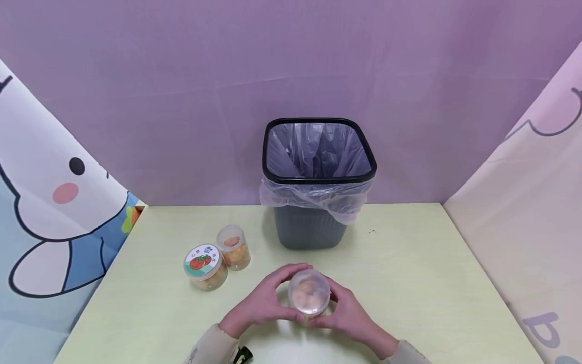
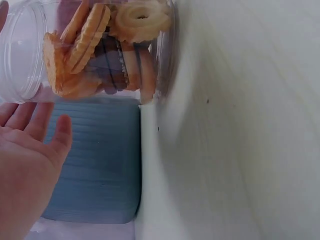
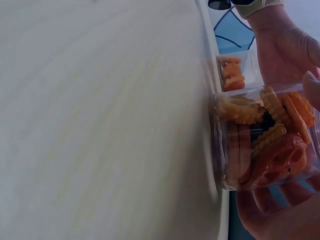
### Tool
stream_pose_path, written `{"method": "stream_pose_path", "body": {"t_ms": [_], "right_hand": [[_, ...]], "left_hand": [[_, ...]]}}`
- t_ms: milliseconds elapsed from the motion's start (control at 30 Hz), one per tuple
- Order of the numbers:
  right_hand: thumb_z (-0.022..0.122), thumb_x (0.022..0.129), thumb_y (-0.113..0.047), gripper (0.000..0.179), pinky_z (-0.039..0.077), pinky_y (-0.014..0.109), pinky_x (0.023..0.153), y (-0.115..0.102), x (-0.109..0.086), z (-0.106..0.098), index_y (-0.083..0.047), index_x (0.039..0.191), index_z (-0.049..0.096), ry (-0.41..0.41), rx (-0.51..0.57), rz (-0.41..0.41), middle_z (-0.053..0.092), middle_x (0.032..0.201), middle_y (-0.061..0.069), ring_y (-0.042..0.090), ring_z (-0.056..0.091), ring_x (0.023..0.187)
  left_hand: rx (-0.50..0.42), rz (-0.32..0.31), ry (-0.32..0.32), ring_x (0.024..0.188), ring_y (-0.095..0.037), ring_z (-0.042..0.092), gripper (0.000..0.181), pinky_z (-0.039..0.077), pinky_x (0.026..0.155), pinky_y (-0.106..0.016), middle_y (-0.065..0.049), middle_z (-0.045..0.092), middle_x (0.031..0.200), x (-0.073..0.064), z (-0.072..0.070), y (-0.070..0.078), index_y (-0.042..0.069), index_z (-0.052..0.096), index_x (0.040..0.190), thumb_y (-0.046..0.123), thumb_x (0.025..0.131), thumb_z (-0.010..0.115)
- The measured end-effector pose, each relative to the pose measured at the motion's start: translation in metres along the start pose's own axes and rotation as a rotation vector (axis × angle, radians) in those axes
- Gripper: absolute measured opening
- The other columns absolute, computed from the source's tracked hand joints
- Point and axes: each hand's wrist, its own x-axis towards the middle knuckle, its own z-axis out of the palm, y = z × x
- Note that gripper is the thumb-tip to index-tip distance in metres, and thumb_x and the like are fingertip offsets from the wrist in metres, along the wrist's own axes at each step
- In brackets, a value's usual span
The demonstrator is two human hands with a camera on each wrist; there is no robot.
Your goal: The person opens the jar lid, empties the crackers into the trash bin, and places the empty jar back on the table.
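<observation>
A clear jar of cookies [image 1: 309,291] is between my two hands, upright, with its base at or very near the table. My left hand [image 1: 265,302] holds it from the left, fingers round the far side and thumb at the front. From the right, my right hand [image 1: 347,313] grips it the same way. Ring-shaped and ridged cookies show through the wall of the jar [image 2: 100,50] in the left wrist view. In the right wrist view the jar [image 3: 265,140] has fingers of the right hand [image 3: 275,212] beside and behind it. Whether a clear lid covers it, I cannot tell.
Left of the hands stand a jar with a printed fruit lid [image 1: 204,263] and a clear jar of orange pieces [image 1: 234,247]. A grey bin [image 1: 311,227] with a black rim and plastic liner stands at the back. Cloth walls [image 1: 182,126] border the table [image 1: 432,283].
</observation>
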Motion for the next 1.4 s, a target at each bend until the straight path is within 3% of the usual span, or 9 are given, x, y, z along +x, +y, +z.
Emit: {"method": "stream_pose_path", "body": {"t_ms": [267, 600, 767, 1100, 1400], "right_hand": [[0.092, 0.070, -0.023, 0.085, 0.044, 0.035, 0.100, 0.004, 0.001, 0.002, -0.024, 0.144, 0.049, -0.023, 0.043, 0.004, 0.059, 0.134, -0.003, 0.021, 0.055, 0.121], [0.089, 0.074, -0.014, 0.090, 0.035, 0.032, 0.109, 0.006, 0.010, -0.012, -0.015, 0.150, 0.041, -0.189, 0.122, -0.021, 0.050, 0.145, 0.004, 0.028, 0.047, 0.132], [0.087, 0.075, -0.006, 0.088, 0.035, 0.029, 0.109, 0.008, 0.014, -0.016, -0.015, 0.150, 0.041, -0.265, 0.188, 0.015, 0.051, 0.144, 0.007, 0.025, 0.048, 0.131], [0.089, 0.071, -0.007, 0.088, 0.039, 0.029, 0.106, 0.013, 0.015, -0.012, -0.013, 0.147, 0.045, -0.226, 0.200, 0.041, 0.053, 0.141, 0.006, 0.024, 0.052, 0.127], [0.090, 0.070, -0.010, 0.089, 0.039, 0.029, 0.106, 0.011, 0.012, -0.012, -0.014, 0.147, 0.046, -0.200, 0.178, 0.060, 0.054, 0.140, 0.005, 0.024, 0.053, 0.127]], "left_hand": [[-0.056, -0.088, -0.052, 0.135, -0.020, 0.046, 0.094, 0.033, 0.111, -0.046, 0.007, 0.049, 0.147, 0.003, 0.001, 0.001, 0.022, 0.046, 0.149, 0.015, 0.067, 0.093], [-0.079, -0.097, -0.083, 0.135, -0.021, 0.045, 0.097, 0.034, 0.110, -0.045, 0.008, 0.048, 0.147, 0.006, -0.001, -0.001, 0.023, 0.045, 0.149, 0.014, 0.066, 0.093], [-0.063, -0.093, -0.089, 0.135, -0.021, 0.045, 0.097, 0.035, 0.110, -0.045, 0.008, 0.048, 0.147, 0.006, -0.001, -0.001, 0.024, 0.046, 0.149, 0.012, 0.065, 0.094], [-0.127, -0.105, -0.065, 0.131, -0.024, 0.049, 0.093, 0.032, 0.110, -0.051, 0.006, 0.052, 0.144, 0.006, -0.001, -0.005, 0.022, 0.049, 0.146, 0.013, 0.066, 0.093], [-0.156, -0.134, -0.040, 0.130, -0.024, 0.050, 0.092, 0.032, 0.110, -0.046, 0.006, 0.053, 0.143, 0.004, 0.003, -0.003, 0.025, 0.050, 0.146, 0.011, 0.066, 0.093]]}}
